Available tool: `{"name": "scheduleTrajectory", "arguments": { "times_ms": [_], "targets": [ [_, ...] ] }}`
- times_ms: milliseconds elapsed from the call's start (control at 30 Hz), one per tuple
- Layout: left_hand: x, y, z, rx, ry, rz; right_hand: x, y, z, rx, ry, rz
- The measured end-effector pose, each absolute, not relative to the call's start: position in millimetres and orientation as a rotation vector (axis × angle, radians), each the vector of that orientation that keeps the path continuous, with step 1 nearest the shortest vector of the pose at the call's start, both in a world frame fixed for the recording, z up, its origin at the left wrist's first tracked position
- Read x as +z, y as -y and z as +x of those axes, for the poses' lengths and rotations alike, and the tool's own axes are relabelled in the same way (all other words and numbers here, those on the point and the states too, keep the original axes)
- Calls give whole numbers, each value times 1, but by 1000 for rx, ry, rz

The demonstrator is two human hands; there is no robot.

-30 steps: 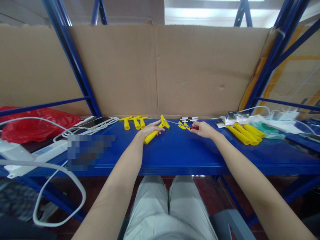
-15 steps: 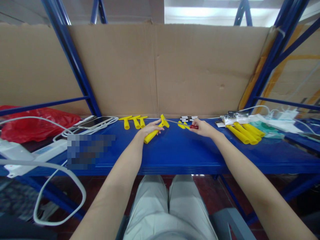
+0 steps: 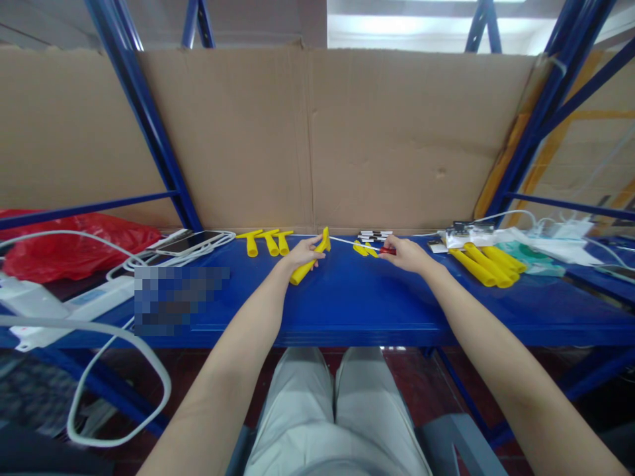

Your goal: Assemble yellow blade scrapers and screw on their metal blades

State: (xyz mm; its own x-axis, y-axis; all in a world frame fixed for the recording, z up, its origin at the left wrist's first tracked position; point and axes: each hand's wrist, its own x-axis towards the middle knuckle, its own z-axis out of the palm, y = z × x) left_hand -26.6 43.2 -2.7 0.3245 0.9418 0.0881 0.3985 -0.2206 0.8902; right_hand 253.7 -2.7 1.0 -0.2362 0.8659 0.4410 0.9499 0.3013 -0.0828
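Note:
My left hand (image 3: 306,254) is closed around a yellow T-shaped handle (image 3: 302,272), holding its crosspiece toward the right. In my right hand (image 3: 404,254) is a screwdriver (image 3: 387,250) with a red grip. Its thin shaft points left, with the tip close to the handle's crosspiece; I cannot tell whether they touch. Small flat yellow pieces (image 3: 360,248) lie just behind the screwdriver. Beyond them are several black-and-white strips (image 3: 374,235). Three more yellow T-shaped handles (image 3: 271,244) stand out on the table to the left of my left hand.
Several yellow tube-shaped handles (image 3: 483,266) lie at right beside clear plastic packets (image 3: 469,235). At left are a phone (image 3: 191,242), white cables, a white power strip (image 3: 99,297) and a red plastic bag (image 3: 79,244). A cardboard wall (image 3: 317,139) closes the back of the blue table (image 3: 357,311).
The yellow handle has turned in my left hand, so its crosspiece now shows more edge-on. My right hand and the screwdriver have shifted very slightly right.

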Motion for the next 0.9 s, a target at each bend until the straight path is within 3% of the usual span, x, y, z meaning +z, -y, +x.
{"name": "scheduleTrajectory", "arguments": {
  "times_ms": [900],
  "targets": [
    [-6,-49,-28,840,-1191,1797,2,5,250,-299,2266,-1655]
  ]
}}
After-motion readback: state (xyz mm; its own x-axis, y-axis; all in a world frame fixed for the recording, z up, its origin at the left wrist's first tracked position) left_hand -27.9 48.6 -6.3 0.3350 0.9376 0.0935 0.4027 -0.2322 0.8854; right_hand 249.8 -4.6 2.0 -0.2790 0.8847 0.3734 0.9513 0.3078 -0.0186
